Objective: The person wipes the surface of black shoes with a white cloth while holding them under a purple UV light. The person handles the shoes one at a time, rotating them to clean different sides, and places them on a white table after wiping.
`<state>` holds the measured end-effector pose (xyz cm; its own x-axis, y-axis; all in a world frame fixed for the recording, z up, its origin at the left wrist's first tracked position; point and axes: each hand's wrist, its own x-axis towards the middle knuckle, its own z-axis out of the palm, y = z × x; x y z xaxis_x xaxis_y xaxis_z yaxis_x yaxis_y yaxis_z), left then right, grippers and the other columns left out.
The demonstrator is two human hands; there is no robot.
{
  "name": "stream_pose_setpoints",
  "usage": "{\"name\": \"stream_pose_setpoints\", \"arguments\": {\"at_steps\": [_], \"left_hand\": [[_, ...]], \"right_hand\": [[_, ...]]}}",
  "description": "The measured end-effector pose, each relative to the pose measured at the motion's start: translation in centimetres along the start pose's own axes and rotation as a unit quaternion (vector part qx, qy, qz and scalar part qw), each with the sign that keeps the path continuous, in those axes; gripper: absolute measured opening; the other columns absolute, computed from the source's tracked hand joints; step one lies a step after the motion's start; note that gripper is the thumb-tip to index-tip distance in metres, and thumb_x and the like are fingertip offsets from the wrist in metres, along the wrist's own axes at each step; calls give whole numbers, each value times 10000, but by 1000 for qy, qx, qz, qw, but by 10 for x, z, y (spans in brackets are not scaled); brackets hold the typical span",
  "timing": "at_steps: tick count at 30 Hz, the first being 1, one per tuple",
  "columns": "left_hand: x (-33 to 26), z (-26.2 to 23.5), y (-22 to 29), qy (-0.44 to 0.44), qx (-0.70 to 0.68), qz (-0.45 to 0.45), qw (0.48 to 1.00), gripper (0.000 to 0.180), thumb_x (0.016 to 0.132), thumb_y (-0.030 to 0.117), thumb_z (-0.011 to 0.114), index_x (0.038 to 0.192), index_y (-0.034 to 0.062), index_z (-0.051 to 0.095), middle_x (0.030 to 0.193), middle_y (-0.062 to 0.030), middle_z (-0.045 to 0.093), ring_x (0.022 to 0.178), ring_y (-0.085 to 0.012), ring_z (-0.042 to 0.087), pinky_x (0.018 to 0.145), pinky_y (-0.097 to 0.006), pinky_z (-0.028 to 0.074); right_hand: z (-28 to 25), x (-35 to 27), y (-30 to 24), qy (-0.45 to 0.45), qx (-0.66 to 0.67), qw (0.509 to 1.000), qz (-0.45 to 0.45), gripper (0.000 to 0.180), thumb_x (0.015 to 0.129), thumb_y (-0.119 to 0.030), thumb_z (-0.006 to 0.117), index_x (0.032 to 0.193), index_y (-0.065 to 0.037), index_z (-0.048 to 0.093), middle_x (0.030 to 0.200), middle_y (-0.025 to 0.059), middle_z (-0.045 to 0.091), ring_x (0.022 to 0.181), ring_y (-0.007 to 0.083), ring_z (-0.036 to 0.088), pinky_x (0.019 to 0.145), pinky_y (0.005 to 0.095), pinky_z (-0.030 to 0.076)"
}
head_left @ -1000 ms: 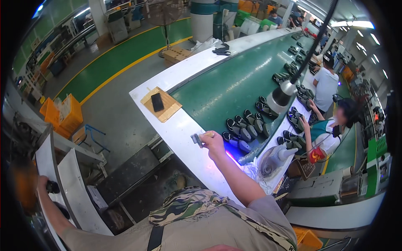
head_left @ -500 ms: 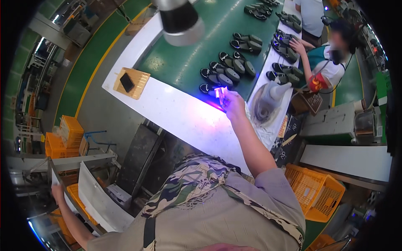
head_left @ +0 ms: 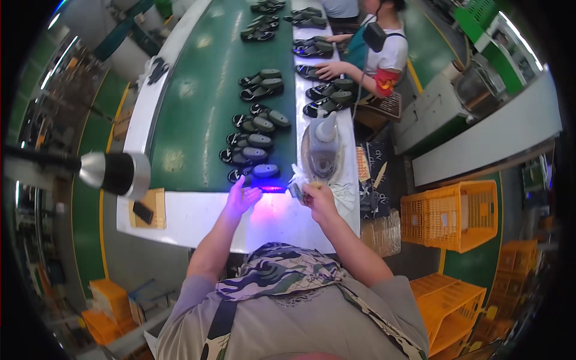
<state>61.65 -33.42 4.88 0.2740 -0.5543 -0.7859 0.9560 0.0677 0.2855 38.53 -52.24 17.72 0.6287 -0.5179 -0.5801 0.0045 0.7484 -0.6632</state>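
My left hand (head_left: 243, 197) is held over the near end of the green work surface, fingers spread and nothing in them. Purple light falls on it and on the white table edge (head_left: 240, 225). To its right, my right hand (head_left: 320, 201) is closed on a small crumpled white-and-grey piece (head_left: 297, 187), whose kind I cannot make out. The closest dark sandal (head_left: 261, 173) lies just beyond my left hand. Past my right hand, a translucent squeeze bottle (head_left: 325, 133) stands by a round, stained holder (head_left: 323, 163).
More dark sandals (head_left: 255, 140) lie in pairs along the green surface (head_left: 186, 120). A co-worker (head_left: 384, 51) handles sandals on the right-hand ledge. A dark phone (head_left: 143, 212) rests on a brown board (head_left: 158, 203). A lamp-like cylinder (head_left: 123, 174) juts in from the left; orange crates (head_left: 450, 216) stand right.
My view has turned right. My left hand has come from the far left to the table. My right hand, which was in the purple light with a small piece, is now nearer the bottle.
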Motion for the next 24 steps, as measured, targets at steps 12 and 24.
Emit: {"name": "stream_pose_setpoints", "arguments": {"at_steps": [12, 24], "left_hand": [[107, 69, -1, 145, -5, 11, 989, 533, 834, 474, 570, 1264, 174, 475, 1258, -113, 534, 1150, -341, 524, 1077, -541, 276], [147, 117, 49, 190, -58, 38, 979, 371, 855, 353, 550, 1174, 164, 533, 1235, -71, 572, 1174, -284, 537, 1073, -514, 320]], "right_hand": [[-66, -9, 11, 153, 136, 977, -63, 162, 860, -78, 674, 773, -108, 541, 716, 28, 591, 583, 141, 560, 528, 324, 497], [-37, 18, -21, 116, 85, 985, -91, 127, 863, -98, 687, 892, -61, 569, 785, 37, 627, 637, 135, 603, 579, 299, 529]]}}
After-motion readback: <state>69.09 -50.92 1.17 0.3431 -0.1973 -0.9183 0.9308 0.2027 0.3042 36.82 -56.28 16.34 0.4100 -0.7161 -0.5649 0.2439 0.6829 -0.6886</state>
